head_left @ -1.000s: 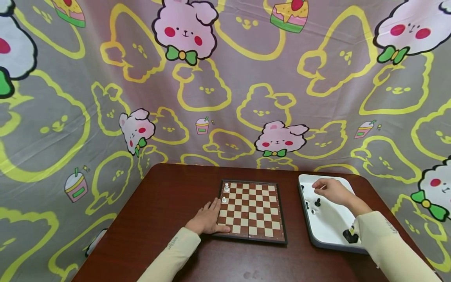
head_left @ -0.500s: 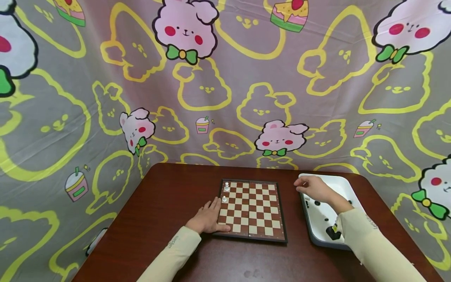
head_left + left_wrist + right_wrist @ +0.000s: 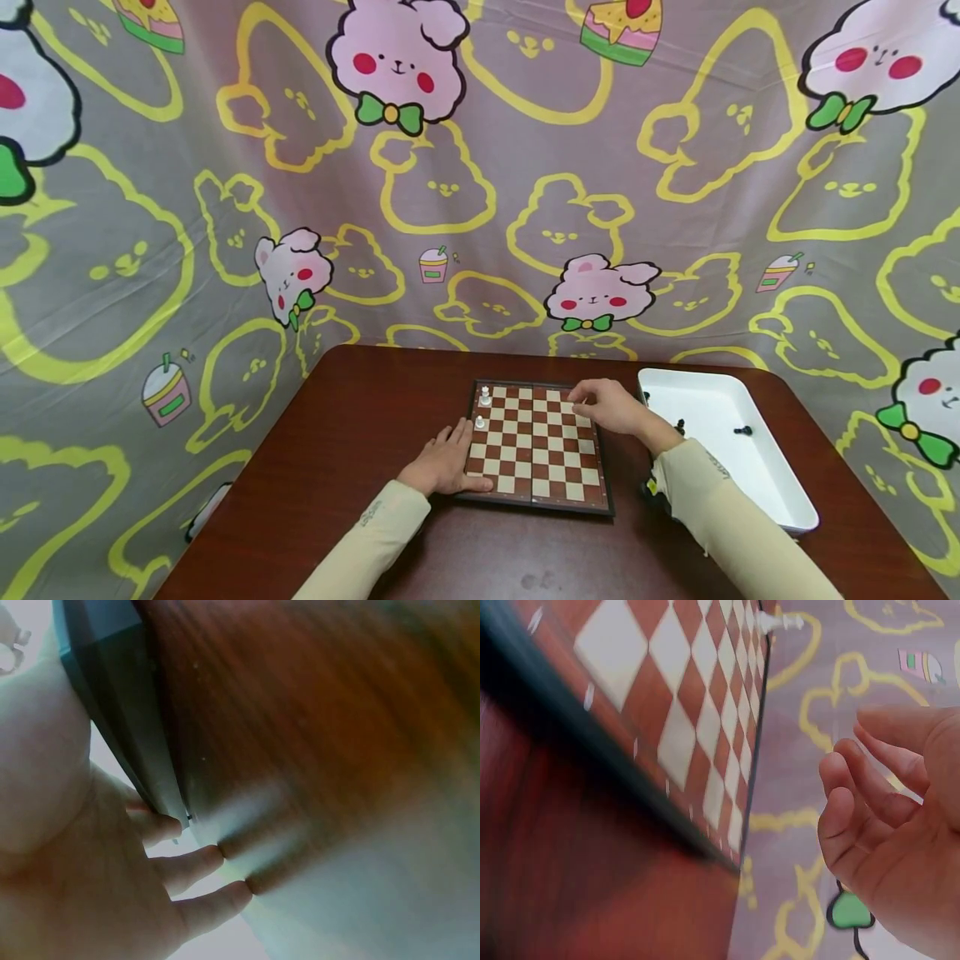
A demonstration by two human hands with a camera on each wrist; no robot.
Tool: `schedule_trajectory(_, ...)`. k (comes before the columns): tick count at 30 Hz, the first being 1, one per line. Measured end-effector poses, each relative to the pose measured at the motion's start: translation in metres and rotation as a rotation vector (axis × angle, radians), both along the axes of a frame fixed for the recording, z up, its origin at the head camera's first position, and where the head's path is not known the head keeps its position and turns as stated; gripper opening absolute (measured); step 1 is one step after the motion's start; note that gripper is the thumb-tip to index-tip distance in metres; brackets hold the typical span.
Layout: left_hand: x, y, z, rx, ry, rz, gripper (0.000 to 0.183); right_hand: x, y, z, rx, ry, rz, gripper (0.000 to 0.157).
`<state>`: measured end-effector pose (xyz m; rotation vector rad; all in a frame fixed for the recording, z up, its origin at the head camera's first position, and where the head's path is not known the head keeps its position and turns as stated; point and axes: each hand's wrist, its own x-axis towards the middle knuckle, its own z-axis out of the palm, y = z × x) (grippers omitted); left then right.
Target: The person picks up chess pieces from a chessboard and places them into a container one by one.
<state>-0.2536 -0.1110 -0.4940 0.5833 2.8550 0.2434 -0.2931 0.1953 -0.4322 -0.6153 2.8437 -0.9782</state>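
A folding chessboard (image 3: 532,492) with brown and cream squares and a black rim lies on the table. My left hand (image 3: 442,462) rests at its left front corner, fingers straight along the side and thumb over the top edge. A taller white chess piece (image 3: 485,397) stands at the board's far left corner, with a small white pawn (image 3: 480,422) closer to my left fingertips. Over the board's far right part is my right hand (image 3: 609,406), its fingers bent and the thumb near them. I cannot tell whether it holds a small piece; its fingertips hide what lies between.
Right of the board stands a white tray (image 3: 723,392) with a dark outer side. A black chess piece (image 3: 743,430) lies inside, with other dark pieces near its left wall; my right forearm covers part of it. The brown table (image 3: 375,400) meets a patterned curtain (image 3: 495,200) behind.
My right hand has moved left from above the tray to above the board's right side. The left hand has stayed in place, and both white pieces stand where they were.
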Motion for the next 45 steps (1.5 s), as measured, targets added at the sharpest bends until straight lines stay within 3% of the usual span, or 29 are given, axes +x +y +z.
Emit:
schedule_trajectory(9, -0.001, 0.0, -0.001, 0.011, 0.0, 0.007, 0.116, -0.004, -0.051, -0.014, -0.03, -0.042, 0.075, 0.017)
schedule_trajectory(15, -0.001, 0.0, 0.0, 0.006, -0.01, 0.011, 0.116, -0.006, -0.081, -0.024, -0.044, -0.021, 0.138, 0.018)
schedule_trajectory(21, -0.001, 0.0, 0.0, -0.022, -0.007, 0.003, 0.115, -0.008, -0.104, -0.032, -0.062, -0.052, 0.14, 0.024)
schedule_trajectory(31, -0.002, -0.001, -0.001, -0.036, 0.009, -0.012, 0.113, -0.017, -0.124, -0.044, -0.048, -0.067, 0.128, 0.024)
schedule_trajectory(45, -0.002, -0.001, 0.001, -0.053, 0.007, -0.01, 0.114, -0.023, -0.137, -0.05, -0.067, -0.062, 0.133, 0.019)
